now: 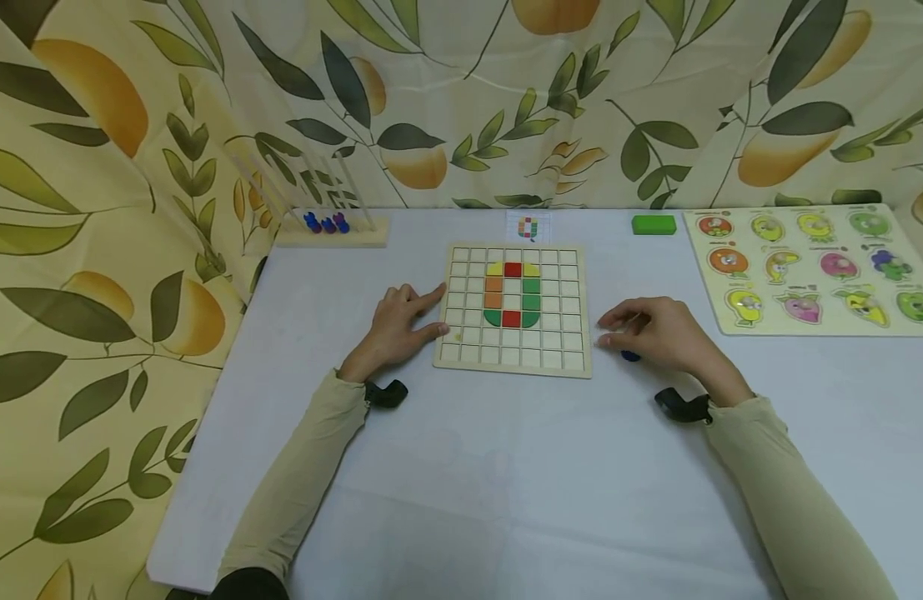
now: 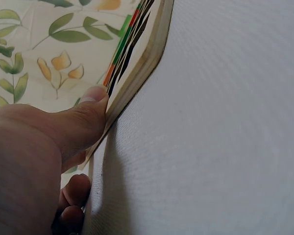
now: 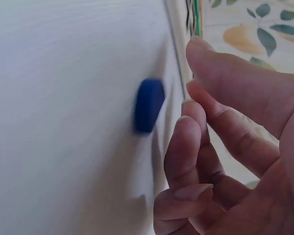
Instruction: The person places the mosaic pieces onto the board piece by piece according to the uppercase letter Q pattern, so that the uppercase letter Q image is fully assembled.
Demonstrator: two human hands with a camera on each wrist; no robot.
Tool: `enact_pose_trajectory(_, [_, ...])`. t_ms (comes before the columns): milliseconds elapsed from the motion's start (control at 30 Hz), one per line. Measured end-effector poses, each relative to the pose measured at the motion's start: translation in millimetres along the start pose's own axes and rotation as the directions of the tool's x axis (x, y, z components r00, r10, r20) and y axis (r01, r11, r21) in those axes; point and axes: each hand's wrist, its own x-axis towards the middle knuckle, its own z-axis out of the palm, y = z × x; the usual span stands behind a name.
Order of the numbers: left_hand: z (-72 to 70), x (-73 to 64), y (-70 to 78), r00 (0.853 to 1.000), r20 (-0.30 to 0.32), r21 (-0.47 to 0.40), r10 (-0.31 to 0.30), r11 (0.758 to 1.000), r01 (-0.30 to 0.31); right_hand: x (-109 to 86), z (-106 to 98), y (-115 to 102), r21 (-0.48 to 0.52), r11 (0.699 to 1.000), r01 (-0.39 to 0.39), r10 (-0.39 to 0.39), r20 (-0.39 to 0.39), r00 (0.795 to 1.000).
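A wooden grid board (image 1: 514, 372) lies in the middle of the table, with a ring of red, yellow, orange and green tiles (image 1: 512, 319) set in its cells. My left hand (image 1: 392, 329) is at the board's left side, index finger extended and thumb at the edge. The left wrist view shows that thumb (image 2: 90, 110) against the board's side. Right of the board, my right hand (image 1: 659, 333) hovers with loosely bent fingers and holds nothing. Close below its fingertips is a small dark blue piece (image 3: 149, 105) on the white tabletop, partly hidden by the hand in the head view.
Behind the board stands a small card (image 1: 528, 227) with a coloured tile pattern. A green block (image 1: 654, 225) is to its right, near a fruit picture board (image 1: 814, 312). At the back left, a wooden stand (image 1: 333, 237) carries blue and purple beads.
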Motion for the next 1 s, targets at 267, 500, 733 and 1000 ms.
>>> enact_pose_trajectory(267, [-2.2,-1.7,2.7,1.0,-0.003,-0.011,0.009,1.0,-0.009,-21.5,-4.9,12.9,-0.014,1.0,0.002,-0.002,0.013,1.0])
enact_pose_trajectory(500, [-2.6,-2.1,4.8,1.0,-0.009,-0.012,0.012,1.0,-0.012,-26.8,-5.2,15.1,-0.034,0.999,0.009,-0.009,0.01,1.0])
enact_pose_trajectory(733, [-2.6,-1.8,5.2,1.0,-0.009,-0.007,0.008,1.0,-0.008,-27.3,-1.5,14.3,-0.045,0.998,0.051,-0.051,-0.001,0.999])
enact_pose_trajectory(1000, [-2.3,-2.2,4.7,1.0,-0.013,-0.013,0.017,1.0,-0.017,-27.8,1.7,6.9,-0.069,0.993,0.096,-0.092,0.049,0.995])
